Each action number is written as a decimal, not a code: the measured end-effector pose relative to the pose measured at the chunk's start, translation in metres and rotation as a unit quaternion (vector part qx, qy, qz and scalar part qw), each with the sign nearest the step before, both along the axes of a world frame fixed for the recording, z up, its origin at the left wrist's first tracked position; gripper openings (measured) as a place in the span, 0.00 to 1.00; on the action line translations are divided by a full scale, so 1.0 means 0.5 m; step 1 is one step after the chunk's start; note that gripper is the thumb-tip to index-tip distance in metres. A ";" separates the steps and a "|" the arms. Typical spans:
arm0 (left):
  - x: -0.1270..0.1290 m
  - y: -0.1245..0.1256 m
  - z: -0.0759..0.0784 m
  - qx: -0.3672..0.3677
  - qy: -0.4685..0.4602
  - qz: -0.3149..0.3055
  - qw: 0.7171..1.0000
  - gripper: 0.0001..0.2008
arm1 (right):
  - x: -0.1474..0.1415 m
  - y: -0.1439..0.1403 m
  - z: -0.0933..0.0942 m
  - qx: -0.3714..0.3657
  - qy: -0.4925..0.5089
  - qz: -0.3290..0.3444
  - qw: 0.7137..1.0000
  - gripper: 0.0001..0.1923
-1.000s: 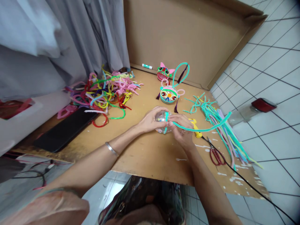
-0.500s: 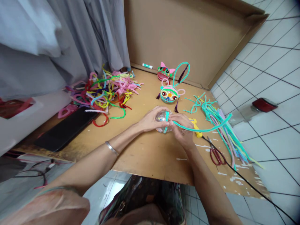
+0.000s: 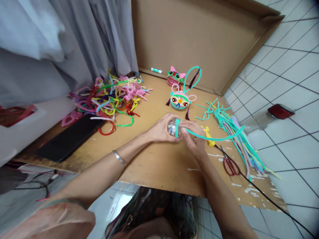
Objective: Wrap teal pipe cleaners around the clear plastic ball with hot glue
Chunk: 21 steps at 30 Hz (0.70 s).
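My left hand [image 3: 162, 128] is closed round a clear plastic ball [image 3: 171, 127] with small coloured bits showing inside. A turquoise pipe cleaner [image 3: 219, 138] runs as a band over the ball, and its long loose end curves off to the right. With fingers and thumb, my right hand [image 3: 193, 132] grips this pipe cleaner against the ball's right side. Just behind the hands sits a decorated ball with an animal face [image 3: 179, 100], pink loop ears and dark tassels. Farther back stands a second animal-face ball [image 3: 174, 77] with pink pointed ears.
Left on the table lie a tangle of coloured pipe cleaners [image 3: 112, 94] and a black phone-like slab [image 3: 71, 137]. To the right are a yellow glue gun [image 3: 208, 136] with its black cord, red-handled scissors [image 3: 230, 166] and a pipe cleaner bundle [image 3: 239, 139]. A glue stick [image 3: 156, 70] lies by the cardboard [image 3: 194, 39].
The clear ball has turned slightly in my hands, and my left thumb has shifted down to its lower edge. The pipe cleaner's loose end has dipped a little.
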State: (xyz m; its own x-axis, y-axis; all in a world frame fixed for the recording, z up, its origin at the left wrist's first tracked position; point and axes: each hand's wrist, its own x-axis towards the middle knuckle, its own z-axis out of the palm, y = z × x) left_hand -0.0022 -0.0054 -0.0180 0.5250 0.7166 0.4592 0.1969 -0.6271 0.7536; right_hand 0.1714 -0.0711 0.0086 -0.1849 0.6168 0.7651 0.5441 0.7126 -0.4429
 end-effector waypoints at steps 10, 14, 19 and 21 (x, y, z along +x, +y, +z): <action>0.009 -0.019 0.018 -0.189 -0.061 -0.007 0.980 0.36 | 0.003 -0.006 -0.006 -0.058 0.060 -0.039 0.996 0.16; 0.009 -0.021 0.024 -0.223 -0.063 -0.018 0.973 0.35 | 0.001 -0.003 -0.009 -0.012 0.039 -0.072 0.997 0.14; 0.010 -0.024 0.027 -0.221 -0.055 -0.010 0.974 0.34 | -0.002 0.001 -0.005 0.014 0.025 -0.104 0.994 0.13; 0.011 -0.024 0.025 -0.211 -0.048 -0.003 0.976 0.35 | 0.000 0.004 -0.004 0.016 0.015 -0.112 0.993 0.13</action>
